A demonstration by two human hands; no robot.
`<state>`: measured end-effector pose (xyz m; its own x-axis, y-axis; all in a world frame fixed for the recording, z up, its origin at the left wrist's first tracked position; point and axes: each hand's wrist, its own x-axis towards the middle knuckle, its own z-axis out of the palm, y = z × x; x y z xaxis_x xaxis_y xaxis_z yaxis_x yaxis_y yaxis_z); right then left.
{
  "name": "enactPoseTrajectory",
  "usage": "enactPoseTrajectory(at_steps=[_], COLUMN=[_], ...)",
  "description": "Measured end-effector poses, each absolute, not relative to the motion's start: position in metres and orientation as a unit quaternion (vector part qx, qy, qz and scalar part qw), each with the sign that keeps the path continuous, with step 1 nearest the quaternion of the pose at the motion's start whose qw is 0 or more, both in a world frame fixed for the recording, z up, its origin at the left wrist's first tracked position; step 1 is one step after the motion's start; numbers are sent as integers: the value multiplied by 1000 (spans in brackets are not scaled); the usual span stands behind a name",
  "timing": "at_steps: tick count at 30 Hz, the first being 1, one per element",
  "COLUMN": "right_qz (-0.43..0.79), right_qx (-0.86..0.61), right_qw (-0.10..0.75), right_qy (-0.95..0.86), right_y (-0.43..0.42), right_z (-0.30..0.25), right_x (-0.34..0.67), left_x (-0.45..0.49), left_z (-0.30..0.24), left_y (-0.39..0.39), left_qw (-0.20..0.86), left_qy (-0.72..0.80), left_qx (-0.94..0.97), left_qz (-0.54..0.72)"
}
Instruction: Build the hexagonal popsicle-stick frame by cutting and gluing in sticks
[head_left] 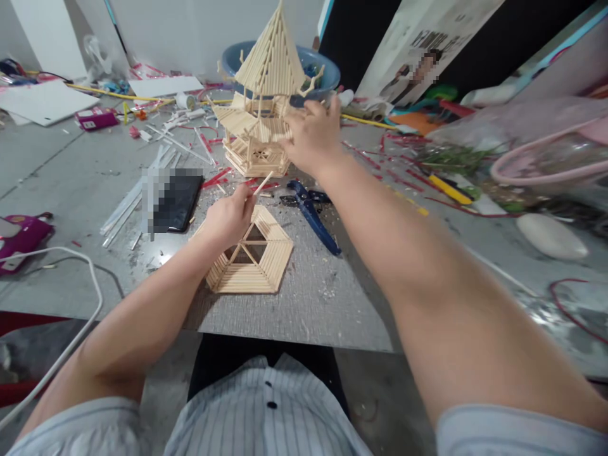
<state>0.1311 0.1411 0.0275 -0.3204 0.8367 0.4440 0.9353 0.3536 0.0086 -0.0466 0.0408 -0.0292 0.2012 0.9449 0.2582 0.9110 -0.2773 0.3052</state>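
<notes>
A thin wooden stick (263,183) is pinched between the fingertips of my left hand (228,216). Under that hand lies a flat hexagonal frame (247,278) made of sticks, with crossing spokes over its open middle. Farther back stands a stick-built pagoda model (272,60) with a pointed roof and a wider lower roof. My right hand (314,134) grips the right side of that lower roof, some of its fingers raised. Its fingertips are partly hidden against the model. Blue-handled pliers (316,218) rest on the table between my forearms.
Left of the frame are a black phone (178,201) and clear glue sticks (126,202). Purple glue guns (26,239) lie farther left, near a white cable (92,272). Behind the model sits a blue basin (327,66). A yellow cutter knife (449,189) and red scraps lie to the right.
</notes>
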Motion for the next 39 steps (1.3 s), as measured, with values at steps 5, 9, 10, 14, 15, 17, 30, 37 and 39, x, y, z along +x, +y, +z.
enactPoseTrajectory(at_steps=[5,9,10,14,15,17,30,37,39], right_qz=[-70,-7,2,23,27,38,61,68,75], right_qx=[-601,-673,-684,-710,-711,-708,-691,-691,-693], right_qw=[158,83,68,30,25,22,59,65,61], right_qy=[-780,-735,-726,-703,-702,-705,-718,-717,-715], right_y=[81,40,34,28,29,31,33,35,35], right_z=[0,-28,-33,-44,-45,-46,-52,-54,-54], right_x=[162,177,179,181,180,180,184,185,186], left_x=[-47,-47,-47,-45,-45,-44,-48,-49,-48], left_z=[-32,-32,-31,-30,-30,-29,-23,-13,-12], left_y=[43,43,42,41,41,40,43,37,36], left_qw=[52,52,55,73,77,86,244,432,442], left_qy=[565,543,549,571,572,571,533,501,511], left_qx=[790,794,789,776,775,773,782,744,731], left_qz=[233,271,271,258,258,262,209,93,95])
